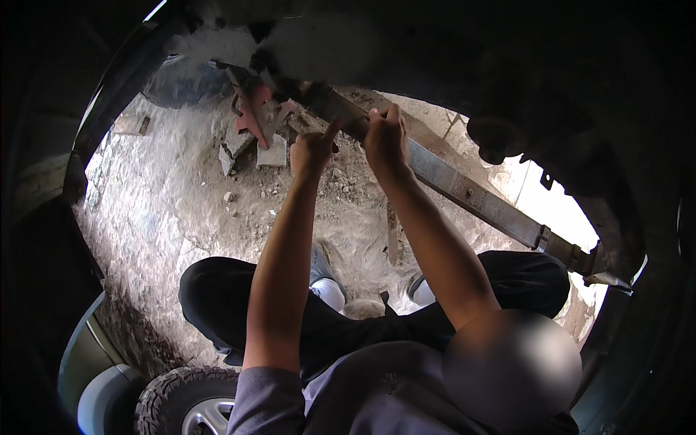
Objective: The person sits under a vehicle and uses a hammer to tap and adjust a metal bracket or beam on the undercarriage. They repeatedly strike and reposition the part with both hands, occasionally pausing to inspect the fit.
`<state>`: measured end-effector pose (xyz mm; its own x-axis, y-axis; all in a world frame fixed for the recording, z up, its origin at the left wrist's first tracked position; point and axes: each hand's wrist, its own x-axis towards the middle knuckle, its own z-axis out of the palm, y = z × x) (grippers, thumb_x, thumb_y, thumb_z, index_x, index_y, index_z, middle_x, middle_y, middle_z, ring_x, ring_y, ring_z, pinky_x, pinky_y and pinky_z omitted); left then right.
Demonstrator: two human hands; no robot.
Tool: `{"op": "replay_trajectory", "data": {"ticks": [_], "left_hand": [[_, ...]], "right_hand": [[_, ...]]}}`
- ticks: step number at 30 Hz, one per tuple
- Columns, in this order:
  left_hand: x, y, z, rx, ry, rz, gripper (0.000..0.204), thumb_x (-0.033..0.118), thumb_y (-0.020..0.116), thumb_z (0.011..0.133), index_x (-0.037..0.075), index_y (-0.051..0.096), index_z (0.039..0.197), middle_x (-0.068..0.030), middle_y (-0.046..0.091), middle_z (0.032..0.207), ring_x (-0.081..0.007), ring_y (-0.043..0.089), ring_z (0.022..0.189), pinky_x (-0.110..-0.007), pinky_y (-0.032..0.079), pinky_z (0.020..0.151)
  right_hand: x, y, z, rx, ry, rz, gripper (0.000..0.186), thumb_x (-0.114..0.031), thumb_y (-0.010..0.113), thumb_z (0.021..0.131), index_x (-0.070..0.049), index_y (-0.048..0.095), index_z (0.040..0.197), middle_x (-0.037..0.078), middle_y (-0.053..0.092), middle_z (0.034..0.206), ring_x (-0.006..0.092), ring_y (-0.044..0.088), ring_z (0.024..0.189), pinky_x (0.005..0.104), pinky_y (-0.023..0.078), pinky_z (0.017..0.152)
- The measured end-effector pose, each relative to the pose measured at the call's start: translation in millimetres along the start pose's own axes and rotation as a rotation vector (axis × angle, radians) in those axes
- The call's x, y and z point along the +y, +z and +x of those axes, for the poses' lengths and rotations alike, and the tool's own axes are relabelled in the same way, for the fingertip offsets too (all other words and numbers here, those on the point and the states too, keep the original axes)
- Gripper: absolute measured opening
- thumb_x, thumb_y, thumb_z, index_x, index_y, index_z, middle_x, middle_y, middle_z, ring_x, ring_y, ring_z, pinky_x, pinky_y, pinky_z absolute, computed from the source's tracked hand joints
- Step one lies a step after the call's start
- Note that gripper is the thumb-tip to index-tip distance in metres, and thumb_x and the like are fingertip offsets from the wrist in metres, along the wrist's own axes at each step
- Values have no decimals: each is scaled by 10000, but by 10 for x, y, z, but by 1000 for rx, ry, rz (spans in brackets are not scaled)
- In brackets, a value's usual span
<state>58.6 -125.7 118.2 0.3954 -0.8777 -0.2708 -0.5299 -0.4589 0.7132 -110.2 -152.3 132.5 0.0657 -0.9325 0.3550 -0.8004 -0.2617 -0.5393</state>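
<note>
Both my arms reach up and forward to a long grey metal bar (464, 190) that looks like a leaf spring, slanting from the upper middle down to the right. My left hand (310, 154) is at the bar's near side, index finger stretched toward it and the other fingers curled in. Just to its right, my right hand (386, 141) is closed against the bar, fingers bent. Whatever either hand grips is too dark and small to make out. Toward the far right end, a metal clip (542, 238) wraps the bar.
A red metal stand (252, 119) is beyond my left hand, near pale broken blocks (272, 152). Dark vehicle underbody (406, 58) hangs overhead. At lower left lies a wheel with a knobby tyre (163, 406). A narrow strip (392, 235) lies on the rubble-strewn dirt ground.
</note>
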Motion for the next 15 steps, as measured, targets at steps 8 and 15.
{"op": "replay_trajectory", "data": {"ticks": [8, 15], "left_hand": [[-52, -13, 18, 29, -5, -24, 801, 853, 655, 808, 72, 803, 717, -180, 768, 787, -369, 770, 839, -477, 574, 812], [-81, -46, 39, 28, -14, 6, 787, 856, 643, 815, 92, 820, 747, -168, 775, 799, -364, 772, 862, -474, 575, 847]], "right_hand": [[-85, -66, -51, -42, -2, 36, 197, -180, 509, 1090, 15, 540, 1098, 239, 605, 1104, 434, 637, 1095, 536, 539, 910], [-101, 32, -235, -52, -40, 7, 241, -167, 519, 1087, 9, 684, 1100, 226, 624, 1119, 391, 672, 1091, 491, 573, 904]]}}
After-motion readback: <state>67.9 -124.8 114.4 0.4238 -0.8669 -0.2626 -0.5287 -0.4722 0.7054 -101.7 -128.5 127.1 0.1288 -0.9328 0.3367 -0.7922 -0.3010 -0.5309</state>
